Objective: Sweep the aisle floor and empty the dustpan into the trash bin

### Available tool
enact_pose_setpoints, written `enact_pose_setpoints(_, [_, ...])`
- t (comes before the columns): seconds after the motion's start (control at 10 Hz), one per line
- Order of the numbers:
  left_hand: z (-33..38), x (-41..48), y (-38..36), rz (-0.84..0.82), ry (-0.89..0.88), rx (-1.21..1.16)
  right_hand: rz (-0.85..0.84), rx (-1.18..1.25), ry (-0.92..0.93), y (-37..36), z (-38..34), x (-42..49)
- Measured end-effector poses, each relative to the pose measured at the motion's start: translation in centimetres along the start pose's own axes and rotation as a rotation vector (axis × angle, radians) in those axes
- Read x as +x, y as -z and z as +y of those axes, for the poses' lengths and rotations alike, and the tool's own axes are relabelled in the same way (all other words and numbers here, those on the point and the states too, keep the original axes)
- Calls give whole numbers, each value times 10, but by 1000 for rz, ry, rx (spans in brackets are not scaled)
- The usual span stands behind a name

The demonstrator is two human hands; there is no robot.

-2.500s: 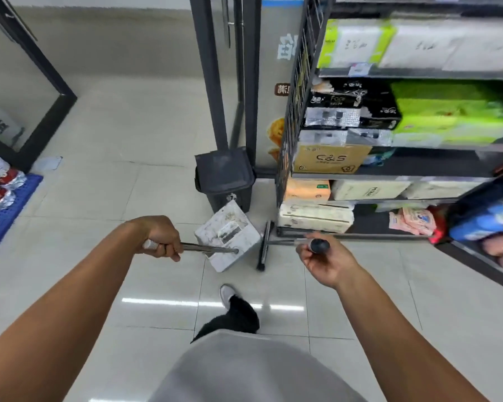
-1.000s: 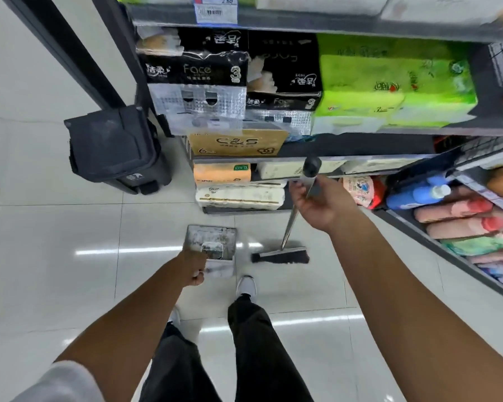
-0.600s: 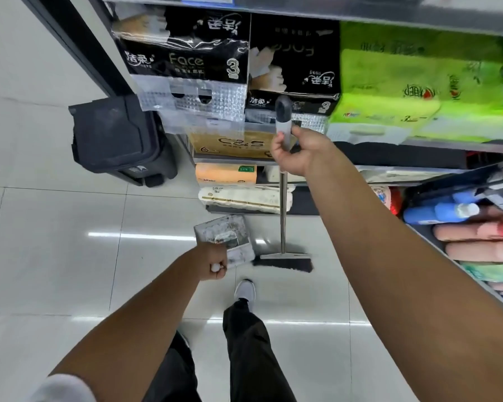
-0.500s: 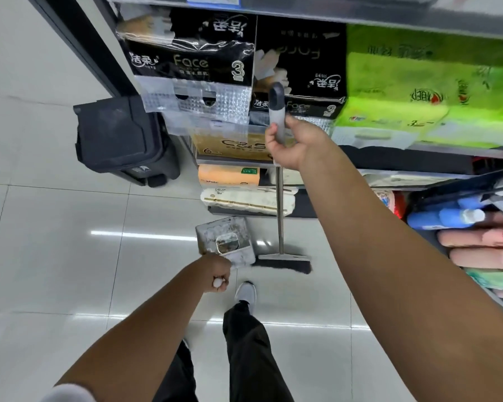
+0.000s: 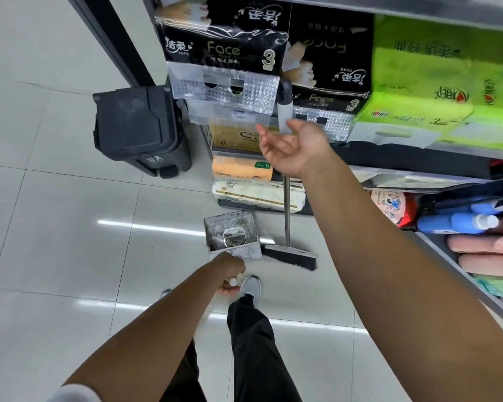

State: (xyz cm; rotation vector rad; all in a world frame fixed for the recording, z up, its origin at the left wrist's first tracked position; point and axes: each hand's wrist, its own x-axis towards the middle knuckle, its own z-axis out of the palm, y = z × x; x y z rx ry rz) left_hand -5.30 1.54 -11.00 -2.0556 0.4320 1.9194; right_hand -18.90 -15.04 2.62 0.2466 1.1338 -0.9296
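Dustpan sits on the white tiled floor just ahead of our feet, a square metal tray with grey grime and scraps inside it, its mouth turned toward the shelving. Nearest to us, our dark trouser legs and a pale shoe stand on the tiles. Our left hand is curled tight around the white-tipped end of the dustpan's handle, which runs down to the pan and is mostly hidden by the hand. Just right of the pan, touching its corner, lies the black broom head flat on the floor, and the broom's metal pole rises nearly upright from it. Our right hand is up at the top of that pole with palm showing and fingers spread loose; the grey grip stands behind the hand, and we cannot tell whether the hand touches it. Farther off to the left, the dark grey trash bin stands on the floor with its lid down, beside the end of the store shelf. That shelf carries black tissue packs, green tissue packs and an orange pack lower down.
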Motion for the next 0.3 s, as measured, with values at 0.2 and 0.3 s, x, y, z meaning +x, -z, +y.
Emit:
enact_pose_setpoints(0.2, [0, -24, 9, -14, -4, 83, 10, -21, -1, 1, 15, -19])
enact_pose_setpoints(0.3, [0, -39, 21, -58, -32, 29, 36, -73, -3, 2, 23, -38])
